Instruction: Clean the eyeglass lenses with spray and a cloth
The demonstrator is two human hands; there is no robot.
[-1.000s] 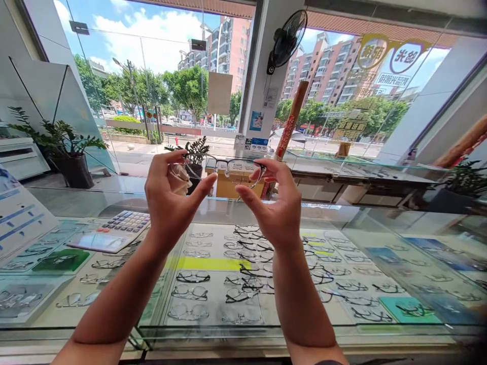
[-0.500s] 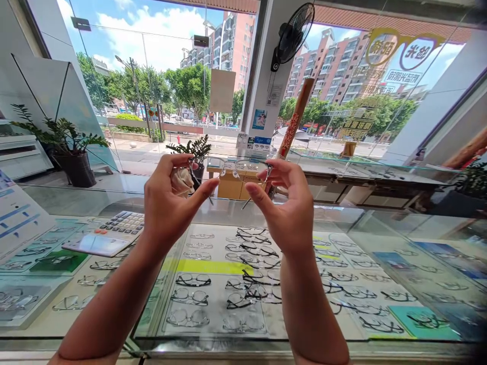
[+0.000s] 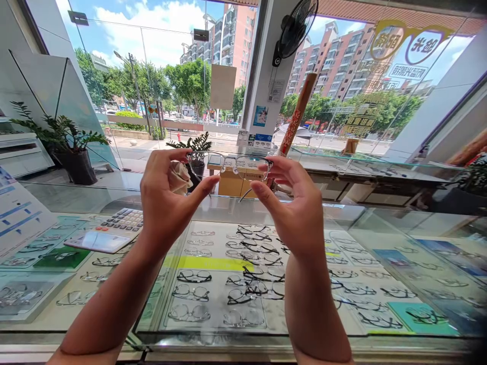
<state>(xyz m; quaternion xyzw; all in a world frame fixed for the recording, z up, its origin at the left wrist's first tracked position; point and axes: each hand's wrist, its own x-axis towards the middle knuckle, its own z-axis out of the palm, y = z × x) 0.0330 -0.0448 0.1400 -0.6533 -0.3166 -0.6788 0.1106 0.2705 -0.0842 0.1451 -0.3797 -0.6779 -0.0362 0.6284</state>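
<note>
I hold a pair of thin-framed glasses (image 3: 232,165) up at chest height, lenses facing away, temples folded open toward me. My left hand (image 3: 167,200) pinches the left end of the frame between thumb and forefinger, with a beige cloth (image 3: 178,177) tucked in the same hand. My right hand (image 3: 294,205) pinches the right end of the frame, its other fingers curled loosely. Both hands hover above a glass display counter (image 3: 342,215).
Under the counter glass lie several rows of spectacle frames (image 3: 243,274). A calculator (image 3: 114,228) rests on the glass at the left. Potted plants (image 3: 64,144) stand near the shop window, a wall fan (image 3: 292,33) hangs on the pillar ahead, and a lower glass counter (image 3: 361,170) runs behind.
The glasses have tilted and lifted slightly, their temples now swinging down toward me. Both hands stay pinched on the frame ends; the view has shifted a little.
</note>
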